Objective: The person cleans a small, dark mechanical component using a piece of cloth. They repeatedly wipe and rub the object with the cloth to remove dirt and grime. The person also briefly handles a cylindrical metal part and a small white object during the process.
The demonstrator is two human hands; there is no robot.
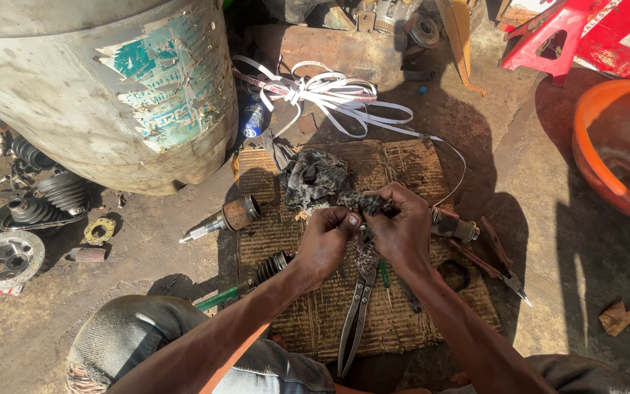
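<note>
floor: bare, stained ground (147, 263) | light: hard sun, sharp shadows | upper left: big dented metal drum (96, 87) (label peeling) | right edge: orange basin (585, 146) | centre: worn cardboard mat (402, 168) | upper right: red plastic piece (548, 36)

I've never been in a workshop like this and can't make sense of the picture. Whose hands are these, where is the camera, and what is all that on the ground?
The camera sits on the person's head, looking down. The left hand and right hand together grip a dirty patterned rag. Below them lies a cardboard mat with long pliers, red-handled cutters, a green-handled screwdriver and a short metal shaft. White strapping lies beyond; a big drum stands left, an orange basin right.
</note>
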